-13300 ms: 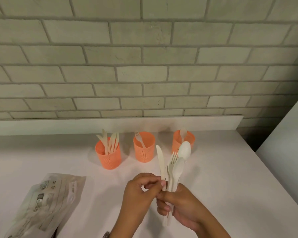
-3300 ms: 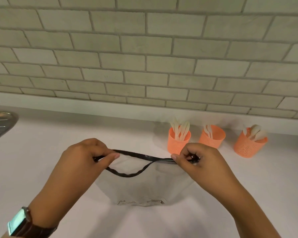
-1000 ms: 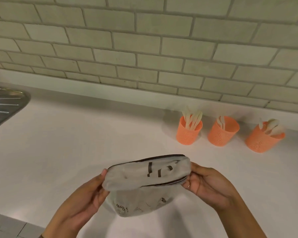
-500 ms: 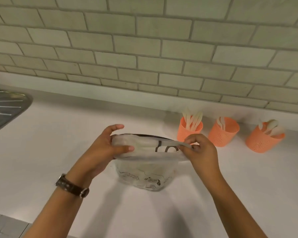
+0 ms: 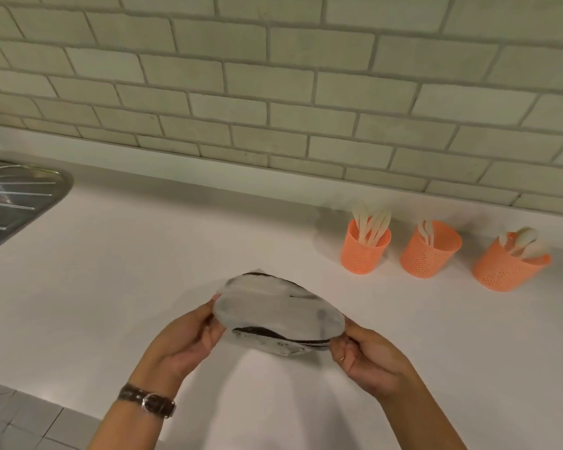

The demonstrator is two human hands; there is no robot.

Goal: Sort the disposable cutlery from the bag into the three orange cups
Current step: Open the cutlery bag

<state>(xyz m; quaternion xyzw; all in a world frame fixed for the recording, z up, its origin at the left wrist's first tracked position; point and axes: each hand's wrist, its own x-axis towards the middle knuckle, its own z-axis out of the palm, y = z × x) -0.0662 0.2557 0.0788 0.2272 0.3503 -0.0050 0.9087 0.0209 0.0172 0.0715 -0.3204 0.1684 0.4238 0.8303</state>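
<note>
Bag (image 5: 278,311), its dark print too blurred to read, pinched between left hand (image 5: 179,342) and right hand (image 5: 368,358)

The left hand (image 5: 179,345) has a wristwatch strap (image 5: 130,392) round its wrist. The strap is dark brown and glossy, leather-like, and closes with a silvery metal buckle (image 5: 149,405). The right hand (image 5: 371,362) wears a thin gold-coloured ring (image 5: 341,359) on one finger. Both forearms are bare down to the near edge.
</note>
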